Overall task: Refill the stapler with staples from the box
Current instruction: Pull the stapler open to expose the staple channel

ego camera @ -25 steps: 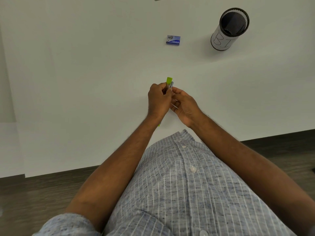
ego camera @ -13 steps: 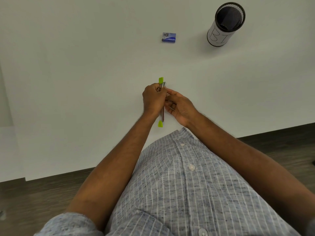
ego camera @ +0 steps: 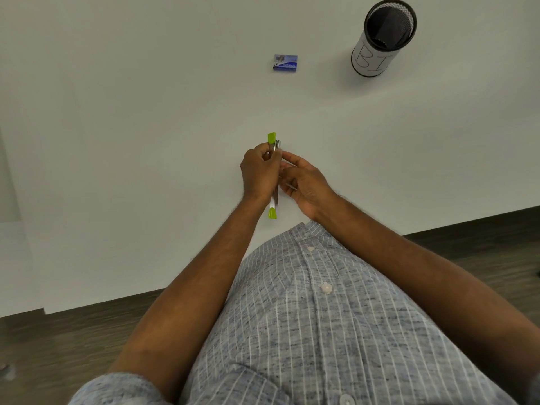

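Two hands at stapler (ego camera: 274, 176), left hand (ego camera: 258, 173) gripping it, right hand (ego camera: 304, 182) pinching staples.

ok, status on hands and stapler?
Left hand grips stapler, opened flat. Right hand at its rail, contents unclear. Staple box apart, untouched. Nothing in the way.

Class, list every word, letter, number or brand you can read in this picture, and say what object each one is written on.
"BI": large hand-drawn letters on the white wrap of the mesh cup.
Staple box: white print on its blue lid, too small and blurred to read.
Stapler, held by the left hand and right hand: no readable text.
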### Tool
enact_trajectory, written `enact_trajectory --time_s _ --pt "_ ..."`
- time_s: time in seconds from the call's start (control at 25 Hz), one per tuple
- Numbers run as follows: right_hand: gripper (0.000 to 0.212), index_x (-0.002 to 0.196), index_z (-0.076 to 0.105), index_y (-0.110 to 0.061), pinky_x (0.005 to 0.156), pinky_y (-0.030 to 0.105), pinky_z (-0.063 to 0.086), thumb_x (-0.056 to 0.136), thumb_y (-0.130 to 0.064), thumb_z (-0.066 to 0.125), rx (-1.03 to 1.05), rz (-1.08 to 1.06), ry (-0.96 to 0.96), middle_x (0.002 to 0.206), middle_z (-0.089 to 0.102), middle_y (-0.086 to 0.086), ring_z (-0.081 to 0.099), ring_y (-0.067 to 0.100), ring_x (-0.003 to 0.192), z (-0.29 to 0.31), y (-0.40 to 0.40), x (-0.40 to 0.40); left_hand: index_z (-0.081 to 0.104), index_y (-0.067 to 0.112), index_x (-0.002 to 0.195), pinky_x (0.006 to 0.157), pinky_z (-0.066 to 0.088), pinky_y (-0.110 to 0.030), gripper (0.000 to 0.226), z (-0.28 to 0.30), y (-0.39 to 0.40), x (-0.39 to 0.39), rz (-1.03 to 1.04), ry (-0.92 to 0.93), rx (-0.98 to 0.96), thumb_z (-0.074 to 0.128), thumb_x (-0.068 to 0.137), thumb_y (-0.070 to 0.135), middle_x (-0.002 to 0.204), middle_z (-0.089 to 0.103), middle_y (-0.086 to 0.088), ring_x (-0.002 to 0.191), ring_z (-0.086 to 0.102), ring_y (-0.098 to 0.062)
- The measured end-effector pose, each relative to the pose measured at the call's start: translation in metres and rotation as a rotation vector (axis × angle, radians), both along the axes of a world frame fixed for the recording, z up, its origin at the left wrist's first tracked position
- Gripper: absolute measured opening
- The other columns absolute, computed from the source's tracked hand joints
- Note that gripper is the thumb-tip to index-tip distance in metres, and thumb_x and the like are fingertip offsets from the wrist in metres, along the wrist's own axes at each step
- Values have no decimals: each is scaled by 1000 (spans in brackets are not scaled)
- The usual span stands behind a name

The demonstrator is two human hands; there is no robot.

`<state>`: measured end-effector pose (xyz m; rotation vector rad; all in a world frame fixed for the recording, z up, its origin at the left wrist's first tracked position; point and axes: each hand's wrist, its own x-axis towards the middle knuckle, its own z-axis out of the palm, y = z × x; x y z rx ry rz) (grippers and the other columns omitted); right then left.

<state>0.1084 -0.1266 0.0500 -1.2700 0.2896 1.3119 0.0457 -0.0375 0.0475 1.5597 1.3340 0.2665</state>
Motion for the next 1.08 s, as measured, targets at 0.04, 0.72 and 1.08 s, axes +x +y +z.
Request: enact_trajectory --time_s 0.04,0.72,1.08 --pt "39 134 62 -13 81 26 55 97 -1 59 2 -16 1 123 74 7 71 12 92 0 0 0 72 7 88 69 54 -35 18 1 -2 0 -30 -6 35 65 95 22 76 69 -12 68 58 -14" --pt "33 133 65 -23 89 27 58 101 -25 61 -82 217 -657 105 75 -4 72 13 98 4 -8 0 71 12 105 86 62 -47 13 5 6 4 229 -371 -828 62 98 6 87 67 -9 87 67 -21" --pt "37 138 58 -19 67 26 63 102 -25 61 -124 259 -886 115 59 7 70 21 95 -6 -11 1 72 8 102 84 62 -51 10 5 5 1 207 -358 -756 64 98 12 74 62 -11 77 69 -25"
